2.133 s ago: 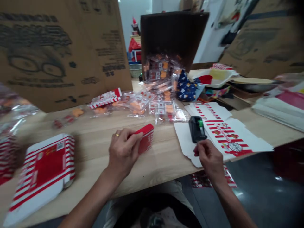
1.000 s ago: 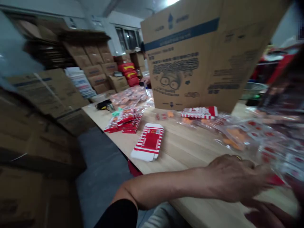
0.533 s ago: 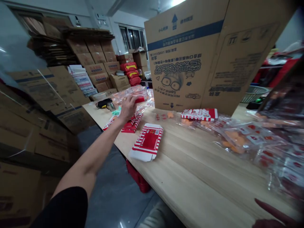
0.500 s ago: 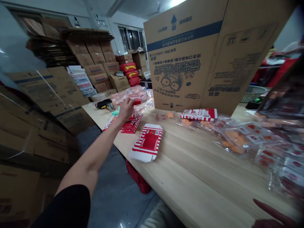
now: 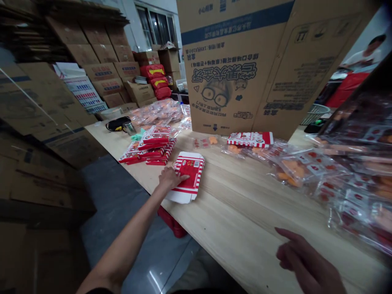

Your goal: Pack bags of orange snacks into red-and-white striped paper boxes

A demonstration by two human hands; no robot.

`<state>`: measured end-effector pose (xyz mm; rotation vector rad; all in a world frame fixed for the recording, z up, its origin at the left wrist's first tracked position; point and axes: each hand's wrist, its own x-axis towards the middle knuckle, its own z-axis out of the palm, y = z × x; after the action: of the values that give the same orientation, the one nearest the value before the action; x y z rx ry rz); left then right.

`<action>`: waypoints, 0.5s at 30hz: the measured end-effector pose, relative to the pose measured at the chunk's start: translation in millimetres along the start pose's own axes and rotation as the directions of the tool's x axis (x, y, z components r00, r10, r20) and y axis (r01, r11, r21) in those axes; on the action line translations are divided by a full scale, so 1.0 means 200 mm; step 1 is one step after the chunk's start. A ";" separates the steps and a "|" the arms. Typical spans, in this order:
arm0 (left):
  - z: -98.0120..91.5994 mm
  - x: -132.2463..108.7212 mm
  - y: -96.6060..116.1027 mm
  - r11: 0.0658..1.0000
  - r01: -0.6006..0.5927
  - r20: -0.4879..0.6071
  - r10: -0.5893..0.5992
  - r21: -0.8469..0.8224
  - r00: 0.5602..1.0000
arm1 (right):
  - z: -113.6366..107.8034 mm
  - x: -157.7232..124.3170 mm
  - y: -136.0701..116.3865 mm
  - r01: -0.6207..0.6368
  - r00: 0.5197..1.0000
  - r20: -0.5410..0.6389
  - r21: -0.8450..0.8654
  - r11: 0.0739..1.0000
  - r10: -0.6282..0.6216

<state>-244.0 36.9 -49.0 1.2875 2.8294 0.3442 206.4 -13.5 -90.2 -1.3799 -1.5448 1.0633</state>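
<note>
Left hand [image 5: 169, 178], thumb over a red-and-white striped carton [image 5: 192, 170] on the worktop [image 5: 232, 212], just 6 o'clock of centre; whether it pinches, I cannot tell. Right hand [image 5: 309, 261], at 4 o'clock, holds nothing, index finger extended. Lifting by the edges should avoid creasing.

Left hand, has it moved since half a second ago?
Yes: your left hand has come toward you, from over the stack of small red boxes onto the larger striped carton.
</note>
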 end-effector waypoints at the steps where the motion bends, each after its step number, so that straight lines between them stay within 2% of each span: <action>1: 0.04 -0.04 0.01 0.999 0.048 0.035 -0.048 0.002 0.998 | 0.05 0.01 -0.02 0.033 0.999 0.036 0.001 0.999 -0.033; 3: 0.09 -0.08 0.02 0.994 0.107 0.052 -0.107 -0.004 0.993 | 0.14 0.03 -0.06 0.111 0.987 0.115 0.006 0.994 -0.111; 5: 0.09 -0.10 0.04 0.992 0.126 0.021 -0.126 -0.024 0.992 | 0.20 0.06 -0.07 0.186 0.961 0.206 0.001 0.983 -0.182; 8: 0.05 -0.14 0.07 0.991 0.112 -0.053 -0.116 -0.077 0.992 | 0.25 0.09 -0.08 0.261 0.925 0.293 -0.033 0.965 -0.241; 10: 0.01 -0.20 0.11 0.989 0.075 -0.098 -0.088 -0.130 0.991 | 0.26 0.12 -0.11 0.328 0.910 0.288 -0.068 0.942 -0.296; 12: -0.04 -0.29 0.17 0.981 -0.004 -0.109 -0.017 -0.194 0.994 | 0.25 0.15 -0.18 0.434 0.888 0.226 -0.120 0.893 -0.401; 13: -0.07 -0.35 0.21 0.968 -0.079 -0.101 0.056 -0.239 0.993 | 0.23 0.17 -0.23 0.482 0.873 0.170 -0.157 0.862 -0.457; 14: -0.11 -0.40 0.25 0.934 -0.187 -0.083 0.169 -0.305 0.982 | 0.21 0.20 -0.29 0.513 0.858 0.102 -0.197 0.835 -0.503; 15: -0.14 -0.46 0.29 0.866 -0.314 -0.067 0.314 -0.389 0.947 | 0.18 0.23 -0.34 0.527 0.844 0.034 -0.232 0.817 -0.535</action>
<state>-143.2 -0.1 -16.3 1.6331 2.3593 0.8729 144.8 24.9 -37.2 -0.9987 -1.9245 0.5198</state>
